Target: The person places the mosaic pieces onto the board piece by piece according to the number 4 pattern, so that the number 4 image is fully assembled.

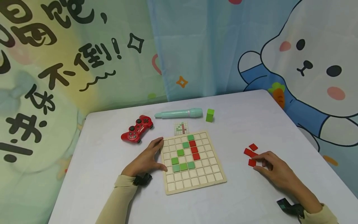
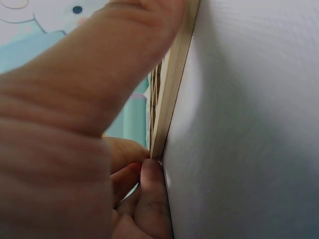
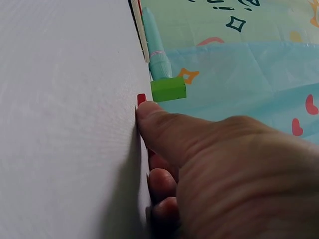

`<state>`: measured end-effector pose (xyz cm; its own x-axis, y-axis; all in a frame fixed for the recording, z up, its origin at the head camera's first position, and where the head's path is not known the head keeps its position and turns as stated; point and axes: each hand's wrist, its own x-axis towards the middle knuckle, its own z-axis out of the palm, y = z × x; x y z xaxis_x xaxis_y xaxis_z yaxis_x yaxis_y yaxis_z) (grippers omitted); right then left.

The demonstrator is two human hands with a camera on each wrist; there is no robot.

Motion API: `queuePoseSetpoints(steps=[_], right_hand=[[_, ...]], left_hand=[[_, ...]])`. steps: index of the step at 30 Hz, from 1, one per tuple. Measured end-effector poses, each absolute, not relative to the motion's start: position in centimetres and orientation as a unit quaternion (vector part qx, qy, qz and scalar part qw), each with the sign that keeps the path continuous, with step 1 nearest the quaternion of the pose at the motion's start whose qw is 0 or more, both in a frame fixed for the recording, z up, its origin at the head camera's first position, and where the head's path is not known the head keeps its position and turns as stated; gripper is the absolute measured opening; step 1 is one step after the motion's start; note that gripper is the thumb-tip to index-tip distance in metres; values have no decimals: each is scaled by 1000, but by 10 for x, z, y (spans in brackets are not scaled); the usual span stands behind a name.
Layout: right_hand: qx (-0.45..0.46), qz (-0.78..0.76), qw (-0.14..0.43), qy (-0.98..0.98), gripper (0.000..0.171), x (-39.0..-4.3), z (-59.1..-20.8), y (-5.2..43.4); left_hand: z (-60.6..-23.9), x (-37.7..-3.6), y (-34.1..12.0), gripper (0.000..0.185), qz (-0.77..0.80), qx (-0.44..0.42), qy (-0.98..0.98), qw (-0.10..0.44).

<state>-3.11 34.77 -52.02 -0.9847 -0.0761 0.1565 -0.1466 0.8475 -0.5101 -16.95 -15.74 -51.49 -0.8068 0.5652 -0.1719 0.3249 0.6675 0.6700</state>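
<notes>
My left hand (image 1: 145, 158) holds a wooden grid board (image 1: 217, 160) by its left edge, thumb and fingers spread along the side. Green tiles (image 1: 183, 166) form a slanting line and a row on the board, beside a short column of red tiles (image 1: 194, 149). Off to the right, my right hand (image 1: 275, 169) pinches a red tile (image 1: 252, 162) between thumb and fingers, low over the table. In the right wrist view the red tile (image 3: 141, 97) shows just past the thumb tip. Two more red pieces (image 1: 253, 147) lie beside these fingers.
Behind the board lies a small printed grid card (image 1: 181, 128). Farther back are a teal pen-shaped object (image 1: 179, 113) and an upright green block (image 1: 210, 115). A red game controller (image 1: 137, 128) sits left of the card. A printed curtain hangs behind the white table (image 1: 112, 124).
</notes>
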Motion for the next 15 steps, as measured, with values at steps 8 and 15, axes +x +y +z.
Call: queuePoseSetpoints(steps=[8, 15], right_hand=[[103, 274, 99, -951, 40, -31, -516, 346], [217, 302, 78, -925, 40, -52, -476, 305]], left_hand=[[-517, -170, -157, 129, 330, 256, 889, 187], [-517, -170, -158, 128, 329, 251, 891, 185]])
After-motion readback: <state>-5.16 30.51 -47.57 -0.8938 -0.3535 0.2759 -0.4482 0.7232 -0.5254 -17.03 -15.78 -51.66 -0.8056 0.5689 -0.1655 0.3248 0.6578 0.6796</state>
